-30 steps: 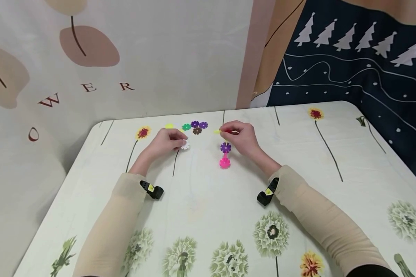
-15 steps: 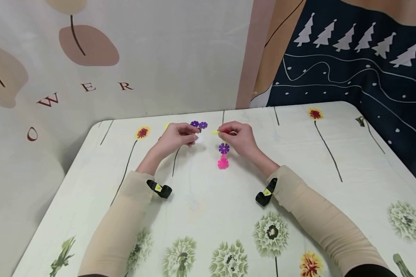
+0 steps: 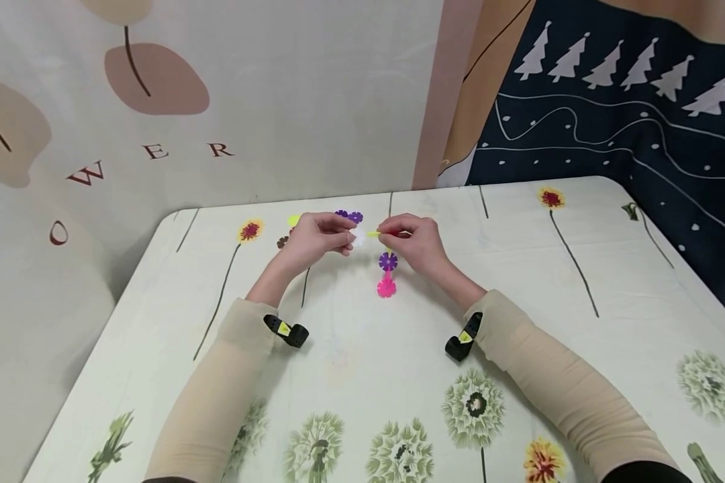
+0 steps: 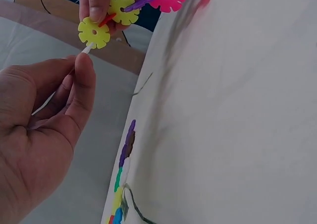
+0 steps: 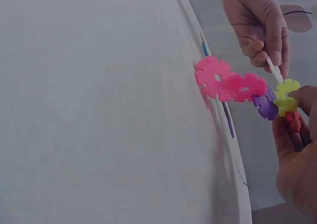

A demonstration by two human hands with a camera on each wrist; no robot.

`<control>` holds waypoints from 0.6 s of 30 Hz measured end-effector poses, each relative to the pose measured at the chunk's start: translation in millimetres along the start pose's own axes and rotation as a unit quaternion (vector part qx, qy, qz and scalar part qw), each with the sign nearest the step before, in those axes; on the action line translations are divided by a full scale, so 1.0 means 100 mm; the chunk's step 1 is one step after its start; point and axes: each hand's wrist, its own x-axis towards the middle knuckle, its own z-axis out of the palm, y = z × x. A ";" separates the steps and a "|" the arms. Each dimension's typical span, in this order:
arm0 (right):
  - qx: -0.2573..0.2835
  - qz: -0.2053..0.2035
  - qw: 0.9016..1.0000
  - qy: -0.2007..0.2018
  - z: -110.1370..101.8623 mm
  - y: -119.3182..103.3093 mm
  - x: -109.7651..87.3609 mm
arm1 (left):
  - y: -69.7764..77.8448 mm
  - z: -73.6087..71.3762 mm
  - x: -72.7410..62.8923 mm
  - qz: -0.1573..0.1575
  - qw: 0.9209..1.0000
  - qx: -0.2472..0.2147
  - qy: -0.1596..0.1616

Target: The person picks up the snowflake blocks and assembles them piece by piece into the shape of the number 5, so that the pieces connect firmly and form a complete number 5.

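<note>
Flower chain (image 5: 252,85), several pieces joined, is pinched in the right hand's grip (image 3: 415,243); the left hand's grip (image 3: 316,240) pinches a white flower (image 5: 275,71) at its end, seemingly unfastened; loose flowers (image 3: 355,217) on the table (image 3: 350,376) seem left to add.

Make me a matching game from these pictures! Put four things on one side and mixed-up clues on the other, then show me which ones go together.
Things:
1. White piece
2. Purple piece in the chain
3. Pink pieces
4. Cloth with trees

Clues:
A. Between pink and a yellow piece
B. Dark blue
C. Pinched by the left hand
D. At the chain's end away from the right hand

Right pairs: 1-C, 2-A, 3-D, 4-B
</note>
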 end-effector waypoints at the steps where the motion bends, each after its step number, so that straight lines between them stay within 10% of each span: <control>1: -0.003 0.000 1.000 -0.001 0.00 0.00 0.00 | 0.00 0.00 0.00 0.001 1.000 -0.001 0.000; 18: -0.025 -0.009 1.000 -0.006 -0.03 -0.01 -0.01 | 0.01 0.08 0.03 0.016 1.000 0.009 0.002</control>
